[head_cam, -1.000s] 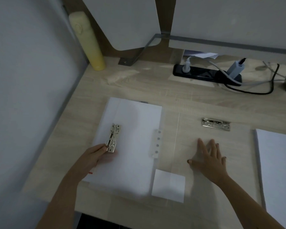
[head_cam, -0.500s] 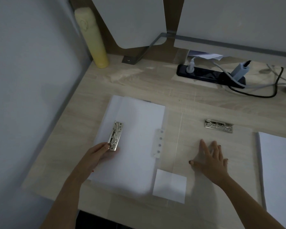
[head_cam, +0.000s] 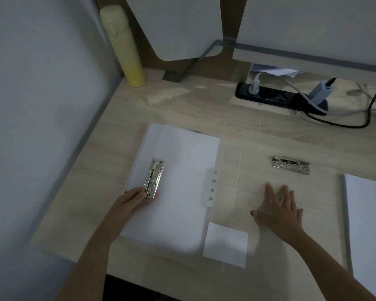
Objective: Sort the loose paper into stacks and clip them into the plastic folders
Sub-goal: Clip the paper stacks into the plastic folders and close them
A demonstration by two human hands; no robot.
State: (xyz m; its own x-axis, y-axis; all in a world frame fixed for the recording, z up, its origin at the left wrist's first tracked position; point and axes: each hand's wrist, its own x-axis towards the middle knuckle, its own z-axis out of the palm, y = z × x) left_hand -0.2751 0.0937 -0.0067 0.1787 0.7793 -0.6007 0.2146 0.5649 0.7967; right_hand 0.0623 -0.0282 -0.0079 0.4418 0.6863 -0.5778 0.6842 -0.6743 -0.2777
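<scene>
At the near edge of the desk [head_cam: 182, 101] the open folder [head_cam: 291, 240] carries the paper [head_cam: 182, 203] on its left half; the right hand [head_cam: 280, 210], spread flat, seems to steady the right half; the left hand [head_cam: 128, 203] pinches the clip [head_cam: 154, 178], probably to lock the paper.
</scene>
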